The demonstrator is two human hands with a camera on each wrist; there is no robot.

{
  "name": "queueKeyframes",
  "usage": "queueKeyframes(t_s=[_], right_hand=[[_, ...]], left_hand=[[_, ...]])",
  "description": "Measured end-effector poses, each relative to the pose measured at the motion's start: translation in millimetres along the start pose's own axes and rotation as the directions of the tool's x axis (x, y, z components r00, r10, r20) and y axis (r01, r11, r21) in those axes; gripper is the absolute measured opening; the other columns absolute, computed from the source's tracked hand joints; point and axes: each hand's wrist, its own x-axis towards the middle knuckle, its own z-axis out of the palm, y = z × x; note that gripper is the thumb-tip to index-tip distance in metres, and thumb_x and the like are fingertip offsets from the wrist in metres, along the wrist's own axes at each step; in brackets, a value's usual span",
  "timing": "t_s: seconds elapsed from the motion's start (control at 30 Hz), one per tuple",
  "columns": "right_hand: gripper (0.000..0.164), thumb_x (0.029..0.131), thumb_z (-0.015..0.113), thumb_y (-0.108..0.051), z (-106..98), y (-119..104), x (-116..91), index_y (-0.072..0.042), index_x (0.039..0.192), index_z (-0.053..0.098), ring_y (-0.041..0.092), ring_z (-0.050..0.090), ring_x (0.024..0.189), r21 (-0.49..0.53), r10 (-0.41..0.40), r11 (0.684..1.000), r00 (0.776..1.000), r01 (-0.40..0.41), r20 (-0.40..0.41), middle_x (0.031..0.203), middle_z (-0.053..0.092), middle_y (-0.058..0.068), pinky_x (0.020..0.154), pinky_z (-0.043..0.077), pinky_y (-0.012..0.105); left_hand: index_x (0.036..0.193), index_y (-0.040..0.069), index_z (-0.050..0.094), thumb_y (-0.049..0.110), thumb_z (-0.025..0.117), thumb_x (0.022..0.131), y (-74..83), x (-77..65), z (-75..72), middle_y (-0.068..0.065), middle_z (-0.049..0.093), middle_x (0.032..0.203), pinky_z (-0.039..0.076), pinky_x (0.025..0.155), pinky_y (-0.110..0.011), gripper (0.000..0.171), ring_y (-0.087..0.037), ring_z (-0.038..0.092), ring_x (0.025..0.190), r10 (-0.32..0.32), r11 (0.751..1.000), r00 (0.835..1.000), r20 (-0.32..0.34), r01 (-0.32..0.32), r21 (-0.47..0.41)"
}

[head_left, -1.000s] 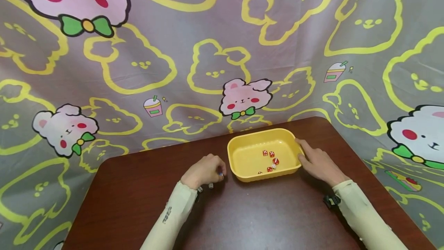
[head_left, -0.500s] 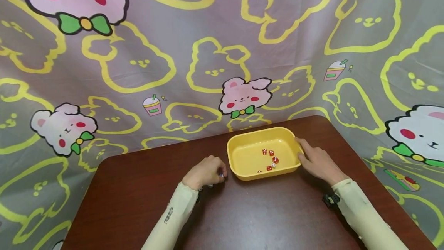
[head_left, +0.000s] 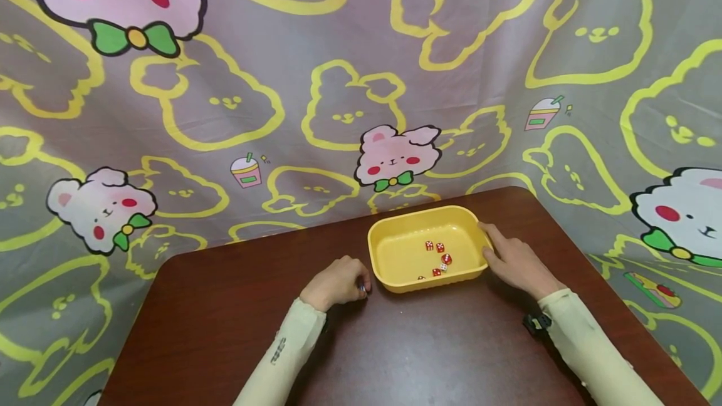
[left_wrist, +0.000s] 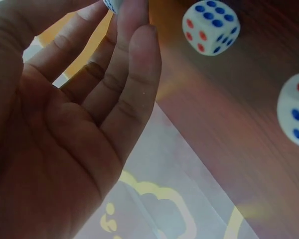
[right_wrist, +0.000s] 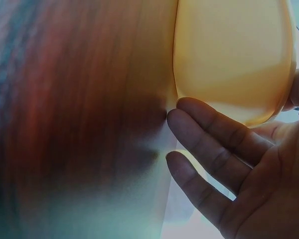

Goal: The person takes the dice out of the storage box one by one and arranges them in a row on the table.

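Note:
Just left of the yellow bin (head_left: 389, 284), my left hand (head_left: 338, 282) pinches a white die (left_wrist: 112, 5) with blue pips at its fingertips; most of that die is hidden. Two more white dice with red and blue pips, a nearer one (left_wrist: 211, 27) and one cut by the frame edge (left_wrist: 295, 109), lie on the table beside this hand in the left wrist view. My right hand (head_left: 516, 262) grips the bin's right end, thumb at the rim and fingers along the outer wall. Inside the bin are several red dice (head_left: 447, 259) and a white die (head_left: 443, 267).
The dark brown wooden table (head_left: 225, 312) carries the bin near its back edge. A patterned cloth (head_left: 271, 80) with cartoon animals hangs behind the table and along its sides.
My left hand has shifted slightly right, closer to the bin. The loose dice seen beside its wrist earlier are now hidden in the head view. My right hand keeps its grip.

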Motion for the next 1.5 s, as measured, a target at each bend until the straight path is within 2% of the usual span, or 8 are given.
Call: queueKeyframes(t_s=[0.23,0.5,0.67,0.9,1.03,1.3,1.5], right_hand=[[0.053,0.096,0.051,-0.024,-0.8,0.6,-1.2,-0.015,0.145,0.034,0.017,0.048,0.063,-0.001,-0.006,1.0,1.0,0.006,0.001,0.07,0.055,0.004,0.061,0.04,0.034],[0.053,0.096,0.051,-0.023,-0.2,1.4,-0.9,-0.015,0.145,0.035,0.018,0.048,0.063,-0.002,-0.022,1.0,1.0,0.022,-0.017,0.071,0.057,0.005,0.061,0.041,0.035],[0.053,0.096,0.05,-0.023,-0.2,1.5,-0.4,-0.015,0.146,0.034,0.017,0.047,0.061,0.007,-0.023,1.0,1.0,0.024,-0.01,0.068,0.054,0.003,0.06,0.04,0.034],[0.052,0.097,0.049,-0.023,0.4,1.8,-0.1,-0.016,0.146,0.034,0.016,0.045,0.059,0.006,-0.029,1.0,0.999,0.029,-0.018,0.063,0.049,0.0,0.058,0.037,0.031],[0.052,0.097,0.049,-0.024,0.2,1.8,-0.1,-0.016,0.146,0.033,0.015,0.045,0.058,0.014,-0.029,0.999,0.999,0.029,-0.012,0.063,0.048,0.0,0.057,0.037,0.031],[0.052,0.096,0.05,-0.023,-0.2,2.3,0.4,-0.015,0.145,0.035,0.016,0.046,0.06,0.007,-0.034,0.999,0.999,0.034,-0.021,0.065,0.052,0.002,0.059,0.039,0.033],[0.053,0.096,0.049,-0.025,0.2,3.5,0.0,-0.016,0.146,0.033,0.016,0.046,0.06,0.008,-0.018,1.0,1.0,0.018,-0.004,0.063,0.049,0.0,0.059,0.038,0.032]], left_hand=[[0.074,0.023,0.072,0.013,0.076,0.073,-0.5,1.2,2.3,0.011,0.066,0.076,0.046,0.061,-0.022,0.011,-0.006,0.056,0.066,-0.002,1.0,1.0,0.011,0.001,0.009],[0.069,0.028,0.068,0.012,0.076,0.072,0.4,3.8,5.8,0.013,0.062,0.071,0.045,0.059,-0.022,0.018,-0.006,0.055,0.064,-0.005,1.0,1.0,0.004,0.005,0.011],[0.068,0.028,0.067,0.011,0.075,0.072,0.4,3.5,7.5,0.015,0.061,0.068,0.045,0.057,-0.022,0.019,-0.006,0.054,0.062,-0.012,1.0,1.0,0.009,0.011,0.015],[0.069,0.026,0.07,0.011,0.077,0.07,0.8,2.0,6.8,0.015,0.062,0.067,0.045,0.058,-0.021,0.016,-0.004,0.054,0.061,0.017,0.999,1.0,-0.017,-0.016,0.034],[0.07,0.024,0.071,0.011,0.078,0.07,0.3,1.4,5.5,0.012,0.065,0.07,0.045,0.059,-0.022,0.015,-0.005,0.054,0.063,0.007,1.0,1.0,-0.008,-0.007,0.029],[0.072,0.024,0.071,0.014,0.078,0.071,-1.3,0.6,4.7,0.013,0.062,0.07,0.045,0.059,-0.023,0.012,-0.006,0.055,0.064,-0.007,1.0,1.0,0.0,0.007,0.03],[0.077,0.026,0.071,0.015,0.08,0.072,-2.1,0.7,5.6,0.011,0.065,0.075,0.046,0.06,-0.023,0.015,-0.006,0.056,0.066,-0.04,0.999,0.999,0.026,0.04,0.011]])
